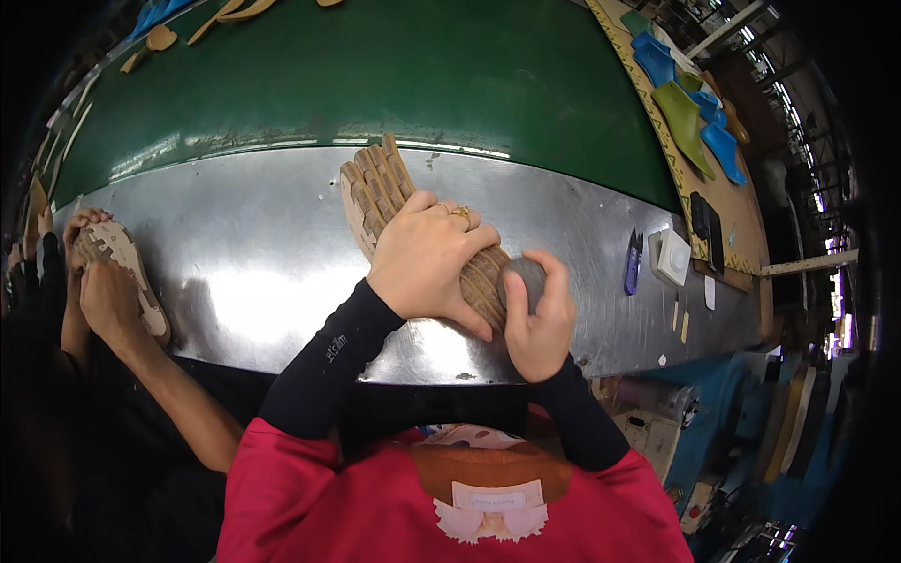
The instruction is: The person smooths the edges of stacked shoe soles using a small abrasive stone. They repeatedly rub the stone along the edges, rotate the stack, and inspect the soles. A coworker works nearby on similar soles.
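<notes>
My left hand (427, 251) lies across a stack of brown ridged shoe soles (377, 188), fingers curled over it and thumb pointing to the near side. The stack slants over the metal worktop, its far end up and to the left. In my right hand (542, 324) is a grey rounded block (527, 280), gripped between thumb and fingers. The block sits against the near right end of the soles. What lies under my left palm is hidden.
At the left, a co-worker's hands (105, 281) hold a similar sole (141, 281). A green surface (394, 75) runs behind the metal worktop (244, 244). Blue and green shoe lasts (683, 122) lie on a board at the right, near a purple cutter (633, 263) and a white box (670, 257).
</notes>
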`<state>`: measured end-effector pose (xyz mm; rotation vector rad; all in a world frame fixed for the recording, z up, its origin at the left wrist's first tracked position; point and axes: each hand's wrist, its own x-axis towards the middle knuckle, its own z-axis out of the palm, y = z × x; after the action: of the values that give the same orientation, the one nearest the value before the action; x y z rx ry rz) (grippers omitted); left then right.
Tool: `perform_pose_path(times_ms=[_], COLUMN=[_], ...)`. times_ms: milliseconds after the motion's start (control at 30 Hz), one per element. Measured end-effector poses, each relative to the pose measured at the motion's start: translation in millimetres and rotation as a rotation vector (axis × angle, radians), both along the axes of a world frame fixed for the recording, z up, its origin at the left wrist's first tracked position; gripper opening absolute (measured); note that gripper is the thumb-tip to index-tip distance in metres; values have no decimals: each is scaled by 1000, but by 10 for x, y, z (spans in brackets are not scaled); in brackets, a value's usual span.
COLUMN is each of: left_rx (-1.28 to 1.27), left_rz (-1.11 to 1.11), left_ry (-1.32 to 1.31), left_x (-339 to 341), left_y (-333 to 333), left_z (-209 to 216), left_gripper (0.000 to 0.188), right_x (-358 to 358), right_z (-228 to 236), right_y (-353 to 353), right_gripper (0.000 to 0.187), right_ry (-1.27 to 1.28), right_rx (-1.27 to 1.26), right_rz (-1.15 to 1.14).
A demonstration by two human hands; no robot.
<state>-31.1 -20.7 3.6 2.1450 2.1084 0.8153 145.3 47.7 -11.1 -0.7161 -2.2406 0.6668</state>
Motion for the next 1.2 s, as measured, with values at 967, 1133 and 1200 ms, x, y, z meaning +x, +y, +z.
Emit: perform_pose_path(times_ms=[967, 1133, 1200], left_rx=[28, 13, 20], left_rz=[7, 8, 8], left_ry=[-7, -14, -12], left_x=[-19, -10, -4], left_y=[33, 32, 36], left_z=[-27, -44, -47], left_gripper=[82, 84, 83], right_x=[216, 245, 148], right_z=[34, -51, -150], right_y=[-21, 1, 31], right_gripper=[25, 24, 22], right_ry=[-3, 83, -22], right_rx=[37, -41, 23], right_rz=[80, 15, 4])
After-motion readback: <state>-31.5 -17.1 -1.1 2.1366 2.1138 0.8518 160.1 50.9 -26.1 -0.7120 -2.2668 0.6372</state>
